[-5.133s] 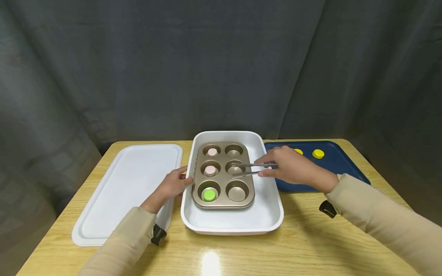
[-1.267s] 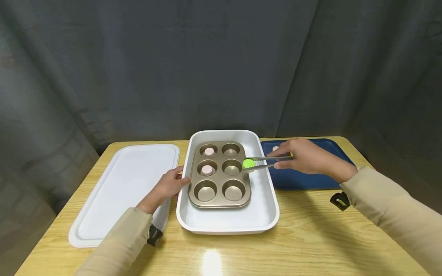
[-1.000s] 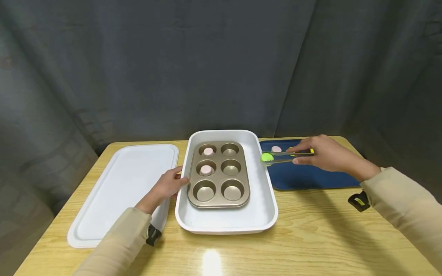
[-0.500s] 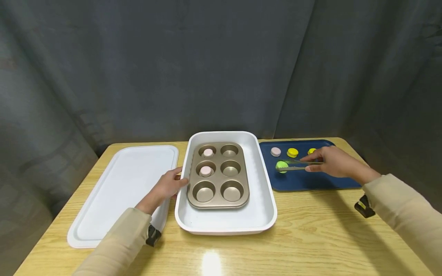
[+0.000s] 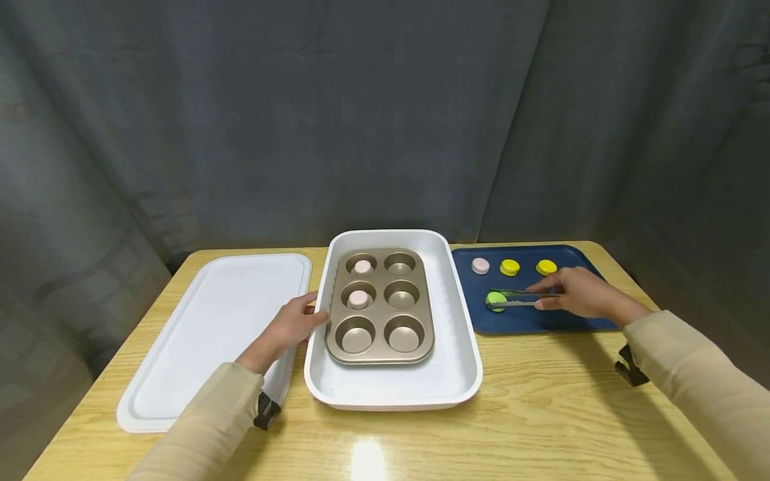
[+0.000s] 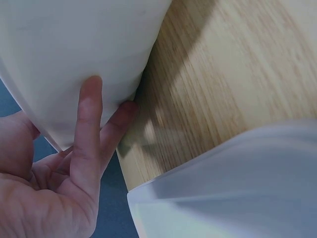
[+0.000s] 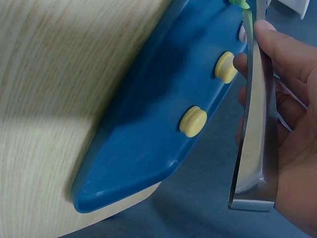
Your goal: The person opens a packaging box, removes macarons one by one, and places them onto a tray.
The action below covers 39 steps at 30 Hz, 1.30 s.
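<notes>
While the right hand [image 5: 577, 292] grips the tongs [image 7: 251, 139], their tips flank the green macaron [image 5: 496, 298], on or just above the tray [image 5: 517, 323], left of that nearer hand; round, it shows no clear long axis. Behind lie 1 pink macaron [image 5: 480, 266] and 2 yellow macarons [image 5: 509, 268]. The left hand [image 5: 291, 325] holds the tub [image 5: 394, 402] by its left rim. No writing is legible.

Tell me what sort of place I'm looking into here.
Probably a staged tabletop workspace rather than a working kitchen: a dark curtain hangs behind the wooden table, where a muffin tin sits in a white tub beside a blue tray.
</notes>
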Tool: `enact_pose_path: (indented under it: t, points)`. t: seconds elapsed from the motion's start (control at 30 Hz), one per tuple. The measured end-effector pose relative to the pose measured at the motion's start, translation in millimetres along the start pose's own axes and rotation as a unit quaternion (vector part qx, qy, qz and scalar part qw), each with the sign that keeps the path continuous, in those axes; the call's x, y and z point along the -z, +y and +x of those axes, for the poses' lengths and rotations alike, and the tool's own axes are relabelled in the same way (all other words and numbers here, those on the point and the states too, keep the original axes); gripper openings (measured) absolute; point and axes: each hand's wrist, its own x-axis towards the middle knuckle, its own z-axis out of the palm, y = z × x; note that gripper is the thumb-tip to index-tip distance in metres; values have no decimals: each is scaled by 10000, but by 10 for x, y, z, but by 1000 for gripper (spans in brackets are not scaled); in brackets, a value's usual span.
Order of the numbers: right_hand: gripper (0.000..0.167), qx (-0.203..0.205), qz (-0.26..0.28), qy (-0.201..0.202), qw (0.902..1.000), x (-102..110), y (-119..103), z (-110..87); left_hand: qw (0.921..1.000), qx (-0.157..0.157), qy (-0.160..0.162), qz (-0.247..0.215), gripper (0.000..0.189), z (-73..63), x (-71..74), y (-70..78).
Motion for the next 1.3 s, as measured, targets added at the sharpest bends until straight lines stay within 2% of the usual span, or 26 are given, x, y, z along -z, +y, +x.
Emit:
enact_pose_path:
  t: [0.3, 0.53, 0.83, 1.07, 1.3]
  points:
    - [41, 53, 87, 81, 9999, -2, -7, -15, 10000, -41, -10, -39, 52, -3, 3, -11]
    - [40, 366, 0, 377, 9986, 110, -122, -46, 10000, -43, 5, -46, 53, -18, 15, -3]
    - [42, 350, -175, 523, 9979, 254, -460, -18, 10000, -7, 16, -46, 53, -16, 23, -12]
    - [40, 885, -233, 617, 9939, 313, -755, 61, 9999, -34, 10, -113, 53, -4, 21, -30]
    - [39, 959, -101, 589, 9936, 300, -1005, 180, 10000, -35, 2, -83, 53, 7, 4, -30]
